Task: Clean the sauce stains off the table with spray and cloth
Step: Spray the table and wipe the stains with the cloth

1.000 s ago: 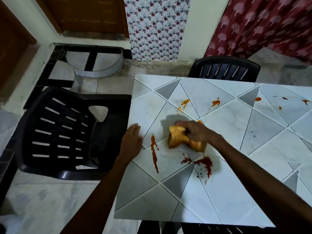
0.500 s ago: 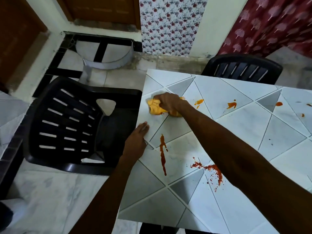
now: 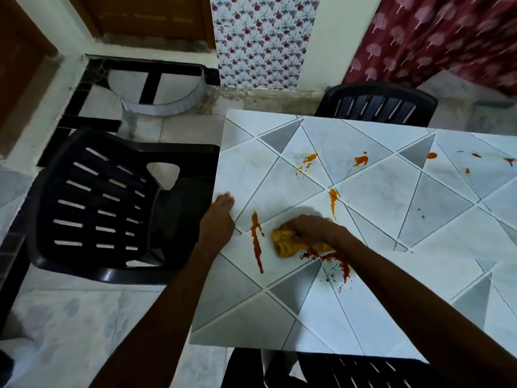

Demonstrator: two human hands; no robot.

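My right hand grips a crumpled yellow cloth and presses it on the tiled table. The cloth lies between a long red sauce streak on its left and a dark red splatter just below it. Orange stains sit farther back: a drip, a smear, a blotch and a dot. My left hand rests flat on the table's left edge, fingers straight. No spray bottle is in view.
A black plastic chair stands close against the table's left side. Another black chair is at the far side, and a third sits under the near edge. Small dark red marks dot the far right of the table.
My right hand has pulled the cloth from the far left corner back toward me, down beside the red streak and splatter. My left hand has stayed on the table edge.
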